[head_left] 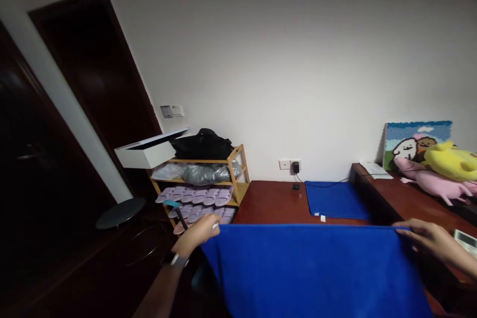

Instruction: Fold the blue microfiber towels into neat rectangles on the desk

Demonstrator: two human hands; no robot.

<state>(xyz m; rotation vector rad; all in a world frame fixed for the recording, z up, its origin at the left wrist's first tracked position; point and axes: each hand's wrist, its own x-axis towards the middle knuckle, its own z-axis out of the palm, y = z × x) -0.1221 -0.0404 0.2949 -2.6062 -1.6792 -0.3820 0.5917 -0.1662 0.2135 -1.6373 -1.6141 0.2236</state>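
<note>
A blue cloth point(313, 268) hangs stretched out in front of me, its top edge nearly straight. My left hand point(203, 231) is closed on its upper left corner, and a watch sits on that wrist. At the upper right corner, my right hand point(428, 236) pinches the edge between thumb and fingers. Behind it, a second blue cloth point(335, 199) lies flat on the dark red table point(270, 203), with small white tags at its front edge. The lower part of the held cloth runs out of view.
Left stands a wooden rack point(238, 174) with lilac slippers point(199, 195), a black bag point(203, 145) and a white box point(147, 155). A round stool point(121, 212) is beside it. Plush toys point(452, 161) lie on the raised right surface. A plugged-in charger point(295, 167) trails a cable.
</note>
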